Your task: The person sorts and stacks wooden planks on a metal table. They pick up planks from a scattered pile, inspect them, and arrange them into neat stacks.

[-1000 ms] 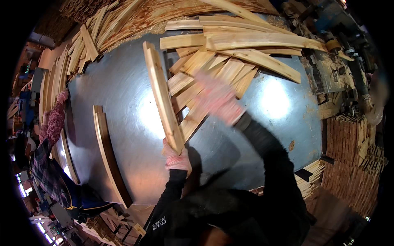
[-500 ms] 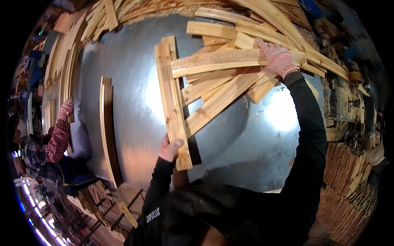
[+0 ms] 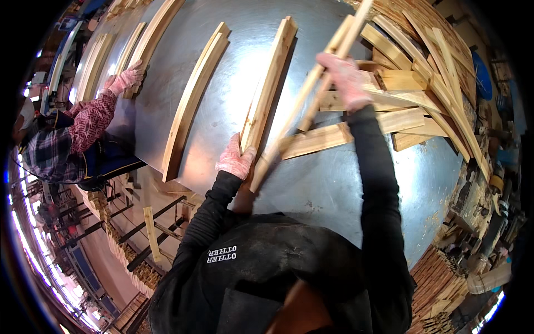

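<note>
Both my hands wear pinkish work gloves. My left hand [image 3: 236,160] is closed round the near end of a pair of wooden boards [image 3: 270,83] lying side by side on the metal tabletop [image 3: 228,89]. To its right, my right hand [image 3: 346,80] grips a long wooden board [image 3: 297,114] from above, near its far part. This board slants from far right to near left, its near end beside my left hand, and is blurred by motion. A second narrow strip [image 3: 356,30] runs close along it under my right hand; whether I hold that too, I cannot tell.
A loose heap of boards [image 3: 409,80] lies right of my right hand. Another board pair [image 3: 194,100] rests to the left. At the far left a co-worker's gloved hand [image 3: 125,78] touches a board [image 3: 153,39]. Stacked wood [image 3: 434,284] stands at lower right.
My right hand has moved left, swinging its board from lying crosswise to running lengthwise beside the left-hand boards. The view has turned, and the co-worker's hand has moved to another board.
</note>
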The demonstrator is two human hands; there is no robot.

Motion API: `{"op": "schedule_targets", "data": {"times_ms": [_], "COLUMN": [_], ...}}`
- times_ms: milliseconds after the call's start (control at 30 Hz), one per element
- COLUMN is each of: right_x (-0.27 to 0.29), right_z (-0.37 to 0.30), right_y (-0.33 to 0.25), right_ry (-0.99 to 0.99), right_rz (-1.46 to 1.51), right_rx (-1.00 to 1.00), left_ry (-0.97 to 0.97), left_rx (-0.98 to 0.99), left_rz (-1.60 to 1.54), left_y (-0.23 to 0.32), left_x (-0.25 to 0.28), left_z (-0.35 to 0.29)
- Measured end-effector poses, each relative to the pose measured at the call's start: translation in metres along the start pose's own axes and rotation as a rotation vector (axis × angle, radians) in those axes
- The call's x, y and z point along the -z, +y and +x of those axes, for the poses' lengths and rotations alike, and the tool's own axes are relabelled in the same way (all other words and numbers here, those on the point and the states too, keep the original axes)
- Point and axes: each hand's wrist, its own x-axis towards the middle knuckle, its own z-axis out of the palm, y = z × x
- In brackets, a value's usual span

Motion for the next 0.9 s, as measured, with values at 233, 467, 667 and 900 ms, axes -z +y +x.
{"op": "schedule_targets", "data": {"times_ms": [233, 467, 667, 900], "right_x": [-0.143, -0.115, -0.022, 0.030], "right_z": [-0.009, -0.062, -0.095, -0.066], "right_y": [-0.041, -0.143, -0.101, -0.072], "right_ry": [-0.219, -0.723, -0.625, -1.042], "right_rz": [0.789, 0.158, -0.356, -0.380], "right_rx": [-0.755, -0.794, 0.154, -0.252], "left_ry": [-0.156, -0.216, -0.158, -0.111], "left_rx": [0.142, 0.050, 0.193, 0.342], "left_rz": [0.383, 0.049, 0.143, 0.219], "left_y": [-0.009, -0.032, -0.003, 0.005], "left_x": [0.019, 0.014, 0.013, 0.026], "left_z": [-0.004, -0.010, -0.016, -0.013]}}
